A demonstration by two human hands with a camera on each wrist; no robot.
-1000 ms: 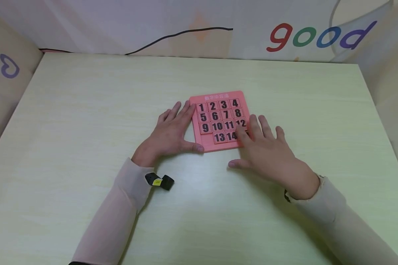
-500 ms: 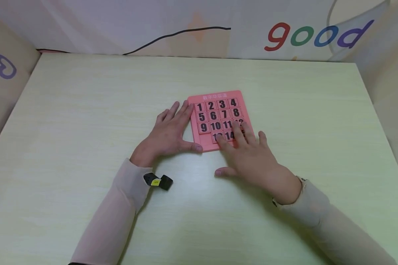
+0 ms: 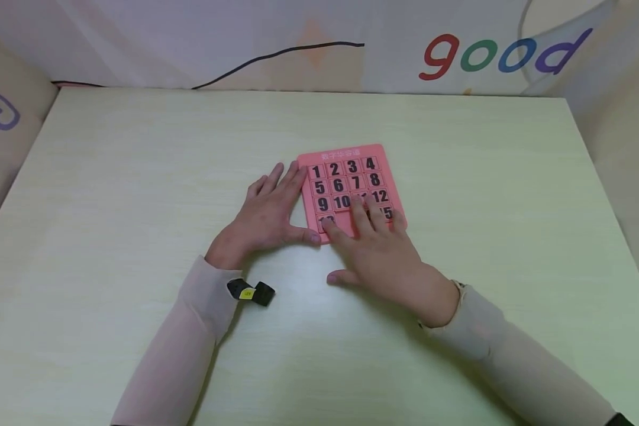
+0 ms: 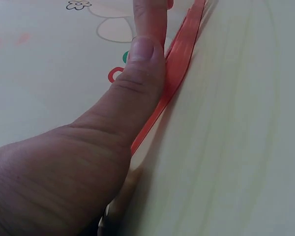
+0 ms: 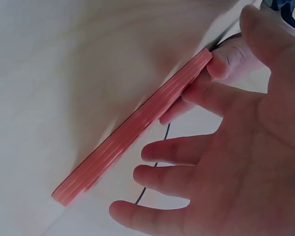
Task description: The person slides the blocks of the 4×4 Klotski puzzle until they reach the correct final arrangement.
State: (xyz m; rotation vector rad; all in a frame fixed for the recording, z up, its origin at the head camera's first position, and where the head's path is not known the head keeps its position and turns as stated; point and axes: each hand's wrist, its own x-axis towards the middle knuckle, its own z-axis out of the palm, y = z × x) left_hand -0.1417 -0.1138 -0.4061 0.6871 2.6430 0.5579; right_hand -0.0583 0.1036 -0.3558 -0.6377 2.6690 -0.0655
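A pink number slide puzzle (image 3: pixel 338 184) lies flat on the table, its printed top strip facing the far side. My left hand (image 3: pixel 265 222) rests along its left edge, with the thumb at the near left corner and straight fingertips at the upper left. The right hand (image 3: pixel 387 261) is spread over the lower rows, index fingertip on the 13 tile (image 3: pixel 321 225) in the bottom left slot. Right of that tile is an empty slot. The 15 tile (image 3: pixel 387 213) shows partly; tiles 11 and 14 are mostly hidden by fingers. The right wrist view shows the puzzle's side edge (image 5: pixel 132 130).
The pale wood-grain table (image 3: pixel 165 136) surrounds the puzzle. A printed curtain (image 3: pixel 218 35) with the word "good" hangs behind the far edge. A black wrist camera (image 3: pixel 251 291) sits at the left cuff.
My right hand has moved left across the bottom row. Under its index finger the 13 tile has slid left into the corner slot. The left hand has kept its place on the puzzle.
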